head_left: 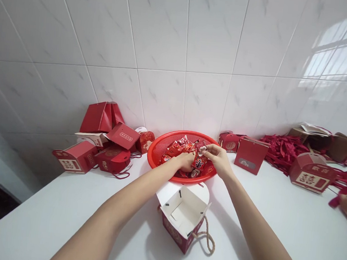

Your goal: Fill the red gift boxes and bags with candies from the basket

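Left arm (106, 221), bare, bent at elbow, reaching toward the smooth white worktop's (46, 207) far edge; left hand (186, 161), fingers downward, tips hidden. Right arm (253, 219), bare, angled inward; right hand (216, 156), thumb and fingers pinched.

The white table (60, 217) is covered in part by a red basket (158, 147), set near the wall (164, 35). Just in front of the basket, an open box (176, 232) is placed. To the basket's left, red boxes (111, 158) are heaped. To its right, a windowed red box (251, 154), a loose pile of ribbons (285, 151) and a pale-labelled box (313, 172) are laid out in turn.
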Motion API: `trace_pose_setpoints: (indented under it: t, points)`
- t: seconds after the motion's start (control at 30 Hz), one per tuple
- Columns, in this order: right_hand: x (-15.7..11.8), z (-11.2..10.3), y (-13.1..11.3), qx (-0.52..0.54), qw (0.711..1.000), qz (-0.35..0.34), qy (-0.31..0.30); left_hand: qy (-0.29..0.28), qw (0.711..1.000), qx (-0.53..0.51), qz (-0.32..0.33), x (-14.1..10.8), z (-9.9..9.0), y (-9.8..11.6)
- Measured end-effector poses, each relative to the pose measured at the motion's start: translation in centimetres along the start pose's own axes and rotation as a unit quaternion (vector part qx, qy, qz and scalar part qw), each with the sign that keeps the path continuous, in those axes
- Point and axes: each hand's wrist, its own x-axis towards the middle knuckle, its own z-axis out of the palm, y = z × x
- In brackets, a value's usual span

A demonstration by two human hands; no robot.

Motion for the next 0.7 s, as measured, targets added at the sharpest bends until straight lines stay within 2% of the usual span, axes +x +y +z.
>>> trace_pose_setpoints:
  t: [0.1,0.23,0.43,0.7]
  points:
    - [0.0,0.0,-0.1,0.008,1.0,0.0,0.003,-0.013,1.0,-0.02,0.008,-0.2,-0.7,0.4]
    - [0.0,-0.2,-0.2,0.019,1.0,-0.005,0.013,0.005,0.998,-0.061,-0.004,-0.4,-1.8,0.0]
    - [0.1,-0.4,-0.1,0.014,0.999,-0.019,0.03,0.072,0.985,-0.145,-0.06,-1.0,-3.4,-1.7]
    - [0.0,-0.4,-0.3,0.004,1.0,-0.007,0.02,0.158,0.949,-0.252,-0.103,-0.9,-3.6,-2.4]
